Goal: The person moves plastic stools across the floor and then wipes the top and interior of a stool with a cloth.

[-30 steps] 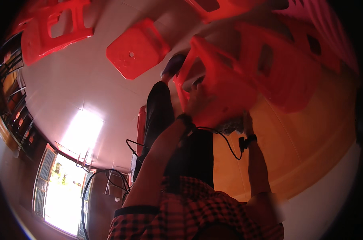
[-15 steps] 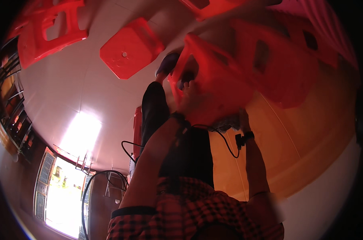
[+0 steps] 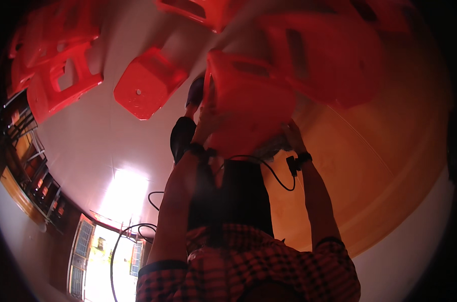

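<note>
A red plastic stool [image 3: 253,113] is tilted in front of my thighs, its seat face toward me and a slotted side at the top. Against its left side, my left hand [image 3: 211,123] is closed on the edge, partly blurred and dark. At the lower right edge my right hand [image 3: 292,135] grips the stool with bent fingers; the fingertips are hard to make out. A dark grey crumpled cloth-like thing [image 3: 271,146] lies between the stool's lower edge and my right hand. Both wrists wear dark bands.
Another red stool [image 3: 145,88] stands on the pale floor [image 3: 105,133] ahead left. More red stools [image 3: 67,80] are at the far left, with others [image 3: 334,60] beyond on the right. A yellow-orange surface [image 3: 349,176] spreads along my right. A black cable [image 3: 269,168] runs between my wrists.
My view has shifted, so surrounding stools and the doorway sit elsewhere. The held stool has tipped a little, and my left hand lies lower on its side.
</note>
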A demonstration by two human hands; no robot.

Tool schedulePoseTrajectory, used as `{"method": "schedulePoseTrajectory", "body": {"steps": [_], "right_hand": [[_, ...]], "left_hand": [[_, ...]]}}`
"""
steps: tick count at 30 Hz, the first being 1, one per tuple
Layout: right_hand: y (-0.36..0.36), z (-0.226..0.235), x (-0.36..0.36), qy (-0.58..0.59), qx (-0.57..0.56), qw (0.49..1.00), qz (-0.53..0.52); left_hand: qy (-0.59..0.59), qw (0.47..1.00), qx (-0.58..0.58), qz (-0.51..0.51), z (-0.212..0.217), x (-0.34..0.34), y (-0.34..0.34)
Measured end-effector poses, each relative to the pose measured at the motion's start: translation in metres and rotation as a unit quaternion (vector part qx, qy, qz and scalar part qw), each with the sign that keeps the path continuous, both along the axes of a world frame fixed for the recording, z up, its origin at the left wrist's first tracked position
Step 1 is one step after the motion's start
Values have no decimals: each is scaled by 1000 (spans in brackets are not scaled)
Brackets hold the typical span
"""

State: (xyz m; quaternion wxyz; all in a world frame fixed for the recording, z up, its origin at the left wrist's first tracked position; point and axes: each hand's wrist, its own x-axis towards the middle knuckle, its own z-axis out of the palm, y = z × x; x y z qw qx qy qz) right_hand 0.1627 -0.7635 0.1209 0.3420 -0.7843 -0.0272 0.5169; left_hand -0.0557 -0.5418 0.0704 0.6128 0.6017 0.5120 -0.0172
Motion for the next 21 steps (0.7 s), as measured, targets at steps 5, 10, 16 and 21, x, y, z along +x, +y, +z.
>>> {"method": "schedulePoseTrajectory", "body": {"steps": [5, 10, 16, 21], "right_hand": [[14, 6, -5, -5, -70, 997, 36], [25, 40, -17, 68, 27, 992, -101], [38, 30, -2, -70, -38, 996, 32], [58, 19, 5, -37, -34, 997, 65]], "left_hand": [[71, 995, -57, -40, 7, -9, 25], [-15, 998, -50, -27, 29, -34, 35], [-82, 975, -203, 40, 13, -15, 57], [-52, 994, -91, 13, -31, -39, 53]]}}
